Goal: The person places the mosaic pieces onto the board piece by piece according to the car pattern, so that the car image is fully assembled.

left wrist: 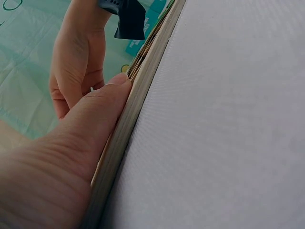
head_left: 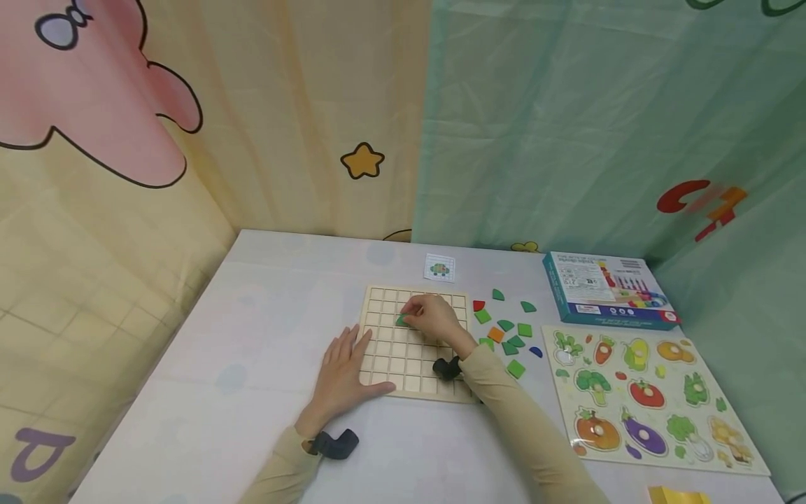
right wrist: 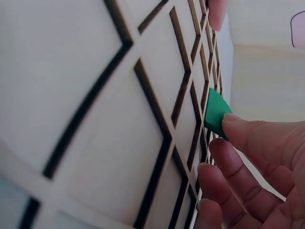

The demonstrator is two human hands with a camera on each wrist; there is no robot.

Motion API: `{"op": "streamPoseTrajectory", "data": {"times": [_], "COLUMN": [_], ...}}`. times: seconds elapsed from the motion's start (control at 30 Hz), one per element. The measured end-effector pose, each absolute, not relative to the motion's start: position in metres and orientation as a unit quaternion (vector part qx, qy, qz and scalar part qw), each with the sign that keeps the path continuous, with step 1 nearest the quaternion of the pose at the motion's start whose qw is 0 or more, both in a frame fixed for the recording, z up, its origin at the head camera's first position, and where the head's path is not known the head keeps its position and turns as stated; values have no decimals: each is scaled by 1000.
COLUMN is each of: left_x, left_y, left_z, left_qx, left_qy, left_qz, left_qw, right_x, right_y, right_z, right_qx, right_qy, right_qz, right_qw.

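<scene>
A wooden grid board lies flat on the table. My right hand is over its upper middle part and pinches a green quarter-circle piece between thumb and fingers. In the right wrist view one straight edge of the piece is close against the grid; whether it sits in a square I cannot tell. Flat on the board's left side rests my left hand, its fingers straight and the thumb along the near edge. That thumb touches the board's rim in the left wrist view.
Right of the board are several loose green pieces, an orange square, a red piece and a blue half-circle. A picture card lies behind it. Farther right are a vegetable puzzle board and a box.
</scene>
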State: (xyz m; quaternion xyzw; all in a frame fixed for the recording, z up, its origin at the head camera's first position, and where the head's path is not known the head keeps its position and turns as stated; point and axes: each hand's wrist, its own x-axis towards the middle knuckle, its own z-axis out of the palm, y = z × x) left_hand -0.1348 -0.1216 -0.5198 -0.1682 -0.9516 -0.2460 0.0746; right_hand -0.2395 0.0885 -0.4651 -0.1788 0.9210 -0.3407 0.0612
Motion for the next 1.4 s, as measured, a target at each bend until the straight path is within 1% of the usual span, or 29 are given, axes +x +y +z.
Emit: {"op": "streamPoseTrajectory", "data": {"times": [0.2,0.63,1.4], "left_x": [-135,-135,-133], "left_y": [-122,-121,-121], "left_z": [-521,-519,-516], "left_qx": [-170,-165,-165], "left_qy": [-952,-954,-954], "left_qz": [-244,-243,-241], "left_qw": [76,64,62], "right_x": [-241,-245,-238], "right_y": [89,88,97], "right_z": [-467,-466,-456], "right_qx": [-177,-189,-198], "right_qy": [923,939,941], "right_qz": [-334,-276,-258], "right_qw": [75,76,90]}}
